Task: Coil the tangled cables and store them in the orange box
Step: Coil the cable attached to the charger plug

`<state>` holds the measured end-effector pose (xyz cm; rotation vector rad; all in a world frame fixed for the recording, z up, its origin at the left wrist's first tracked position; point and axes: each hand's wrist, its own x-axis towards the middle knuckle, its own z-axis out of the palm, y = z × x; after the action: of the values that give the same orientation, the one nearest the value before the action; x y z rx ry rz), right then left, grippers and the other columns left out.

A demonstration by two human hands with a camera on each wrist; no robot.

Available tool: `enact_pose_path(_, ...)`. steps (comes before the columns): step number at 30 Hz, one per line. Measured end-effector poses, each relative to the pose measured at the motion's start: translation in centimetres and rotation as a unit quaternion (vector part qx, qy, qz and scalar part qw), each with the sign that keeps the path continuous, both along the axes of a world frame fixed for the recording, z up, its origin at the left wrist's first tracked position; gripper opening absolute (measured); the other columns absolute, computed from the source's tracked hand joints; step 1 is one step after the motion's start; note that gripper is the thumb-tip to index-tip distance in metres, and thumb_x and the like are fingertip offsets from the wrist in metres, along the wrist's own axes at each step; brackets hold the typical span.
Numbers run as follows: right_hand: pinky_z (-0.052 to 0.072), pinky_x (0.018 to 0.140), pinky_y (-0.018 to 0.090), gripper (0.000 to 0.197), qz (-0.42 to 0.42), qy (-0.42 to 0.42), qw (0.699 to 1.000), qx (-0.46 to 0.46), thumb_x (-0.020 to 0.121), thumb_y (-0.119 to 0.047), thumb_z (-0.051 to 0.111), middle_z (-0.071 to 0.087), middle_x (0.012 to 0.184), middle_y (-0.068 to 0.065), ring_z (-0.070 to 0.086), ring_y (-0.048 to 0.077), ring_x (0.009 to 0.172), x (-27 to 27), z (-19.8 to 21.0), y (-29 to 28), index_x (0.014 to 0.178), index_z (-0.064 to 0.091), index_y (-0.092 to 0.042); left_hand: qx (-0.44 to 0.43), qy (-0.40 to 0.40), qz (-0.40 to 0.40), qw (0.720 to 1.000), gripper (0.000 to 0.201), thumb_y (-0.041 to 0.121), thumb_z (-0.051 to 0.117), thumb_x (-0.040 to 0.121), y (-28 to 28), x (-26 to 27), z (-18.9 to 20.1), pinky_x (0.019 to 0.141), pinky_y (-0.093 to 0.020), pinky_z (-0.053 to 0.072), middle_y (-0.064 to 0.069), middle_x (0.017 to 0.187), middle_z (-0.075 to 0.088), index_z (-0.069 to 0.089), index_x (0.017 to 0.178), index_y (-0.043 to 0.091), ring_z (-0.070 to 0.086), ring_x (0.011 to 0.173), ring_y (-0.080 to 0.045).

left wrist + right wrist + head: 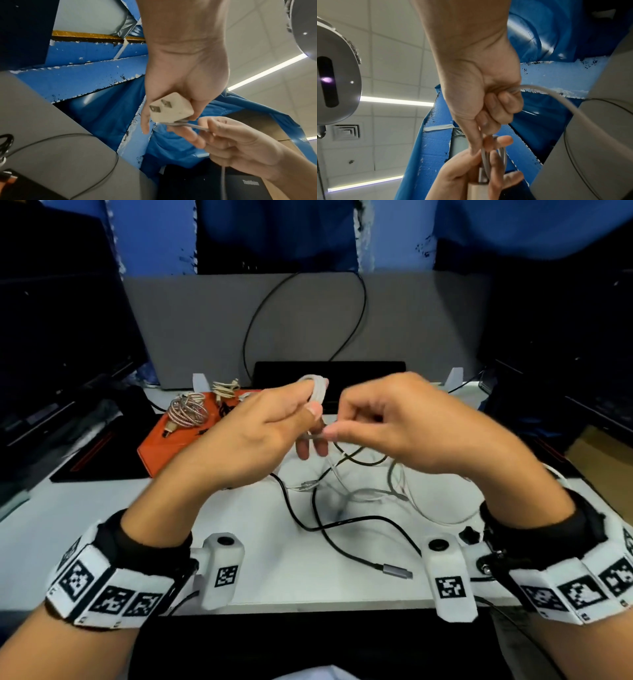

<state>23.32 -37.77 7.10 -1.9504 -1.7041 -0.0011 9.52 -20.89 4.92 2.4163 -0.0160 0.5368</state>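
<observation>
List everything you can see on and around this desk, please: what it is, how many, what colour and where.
white cable: one, partly looped, held in both hands above the desk
white plug block: one, in the left palm, at that cable's end
orange box: one, far left of the desk
coiled cables: two bundles, silvery braided and beige, on the orange box
black cable: one, loose on the desk, grey plug near the front edge
pale cables: tangled under the hands, number unclear
desk: one, white
grey panel: one, behind the desk
wrist bands: two, white with black markers
left hand: grips the loops
right hand: pinches the cable
</observation>
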Motion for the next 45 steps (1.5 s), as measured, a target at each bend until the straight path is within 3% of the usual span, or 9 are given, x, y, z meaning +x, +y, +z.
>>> enact_pose_path(3, 0.034, 0.053, 0.024, 0.031, 0.009, 0.091, 0.985, 0.149, 0.094, -0.042, 0.073, 0.044, 0.053, -0.007, 0.034, 0.01, 0.051, 0.0, 0.2, 0.1, 0.077, 0.061, -0.018, -0.118, 0.004, -0.092, 0.989, 0.037, 0.024, 0.036, 0.107, -0.3, -0.4, 0.4, 0.061, -0.017, 0.042, -0.004, 0.066, 0.05, 0.055, 0.095, -0.006, 0.048, 0.059, -0.009)
enact_pose_path(7, 0.048, 0.065, 0.015, 0.015, 0.045, 0.149, 0.965, 0.212, 0.101, -0.025, 0.066, 0.061, 0.074, 0.027, 0.057, 0.036, 0.068, -0.2, -0.2, 0.7, 0.093, 0.065, -0.011, -0.191, 0.016, -0.154, 0.969, 0.045, 0.028, 0.039, 0.105, -0.6, -0.2, 0.4, 0.053, -0.032, 0.031, 0.002, 0.059, 0.037, 0.046, 0.075, -0.006, 0.036, 0.054, -0.015)
enact_pose_path(11, 0.053, 0.08, 0.045, 0.027, 0.033, 0.102, 0.973, 0.204, 0.108, -0.031, 0.051, 0.071, 0.089, 0.003, 0.067, 0.021, 0.085, -0.4, -0.8, 1.5, 0.104, 0.072, -0.015, -0.318, -0.007, -0.185, 0.93, 0.031, 0.023, 0.038, 0.103, -0.9, -0.3, 0.4, 0.065, -0.024, 0.038, 0.007, 0.057, 0.04, 0.055, 0.097, -0.002, 0.041, 0.051, -0.011)
enact_pose_path(16, 0.049, 0.076, 0.046, 0.031, 0.02, 0.102, 0.975, 0.195, 0.111, -0.03, 0.043, 0.063, 0.085, 0.008, 0.06, 0.024, 0.08, -0.2, -1.4, 1.9, 0.094, 0.064, -0.015, -0.458, -0.011, -0.241, 0.856, 0.027, 0.02, 0.033, 0.105, -1.4, -0.1, 0.1, 0.095, -0.044, 0.055, 0.009, 0.057, 0.046, 0.056, 0.1, 0.007, 0.05, 0.053, -0.011)
enact_pose_path(23, 0.048, 0.061, 0.038, 0.023, 0.031, 0.122, 0.983, 0.134, 0.112, -0.032, 0.039, 0.056, 0.071, -0.007, 0.054, 0.012, 0.065, 0.0, -1.8, 2.4, 0.106, 0.06, -0.024, -0.488, -0.101, -0.212, 0.841, 0.038, 0.025, 0.038, 0.103, -1.2, -0.6, 1.1, 0.102, -0.039, 0.055, 0.011, 0.06, 0.059, 0.066, 0.118, 0.003, 0.072, 0.078, -0.01)
enact_pose_path(29, 0.04, 0.063, 0.039, 0.017, 0.001, 0.017, 0.998, -0.054, 0.111, -0.035, 0.04, 0.051, 0.067, -0.007, 0.049, 0.009, 0.06, -0.4, -2.4, 2.5, 0.109, 0.054, -0.043, -0.413, -0.154, -0.063, 0.895, 0.034, 0.018, 0.037, 0.109, -0.7, 0.2, 0.6, 0.1, -0.043, 0.054, 0.008, 0.102, 0.077, 0.054, 0.128, -0.004, 0.073, 0.104, -0.012)
enact_pose_path(34, 0.038, 0.064, 0.031, 0.024, 0.029, -0.046, 0.995, -0.089, 0.107, -0.039, 0.049, 0.055, 0.064, -0.016, 0.051, 0.002, 0.065, -1.4, -1.6, 1.5, 0.096, 0.064, -0.024, -0.152, -0.115, 0.048, 0.981, 0.03, 0.027, 0.041, 0.11, -0.6, 1.1, -0.8, 0.101, -0.047, 0.052, -0.001, 0.116, 0.076, 0.067, 0.114, 0.041, 0.074, 0.098, -0.02)
enact_pose_path(39, 0.041, 0.061, 0.02, 0.016, 0.037, 0.07, 0.994, 0.08, 0.098, -0.03, 0.069, 0.063, 0.062, -0.018, 0.058, 0.002, 0.06, -1.3, -0.2, 0.5, 0.086, 0.067, -0.019, -0.101, -0.004, -0.006, 0.995, 0.041, 0.032, 0.039, 0.105, 0.0, 0.8, -0.7, 0.07, -0.043, 0.053, -0.009, 0.077, 0.071, 0.06, 0.1, -0.003, 0.063, 0.064, -0.026)
enact_pose_path(45, 0.049, 0.062, 0.048, 0.018, 0.049, 0.152, 0.966, 0.204, 0.097, -0.033, 0.071, 0.055, 0.071, 0.014, 0.05, 0.035, 0.067, -0.8, -0.5, 1.2, 0.094, 0.062, -0.018, -0.254, 0.016, -0.172, 0.952, 0.055, 0.042, 0.036, 0.105, 0.2, -0.5, 0.0, 0.081, -0.077, 0.042, -0.002, 0.045, 0.047, 0.069, 0.072, 0.013, 0.038, 0.042, -0.028)
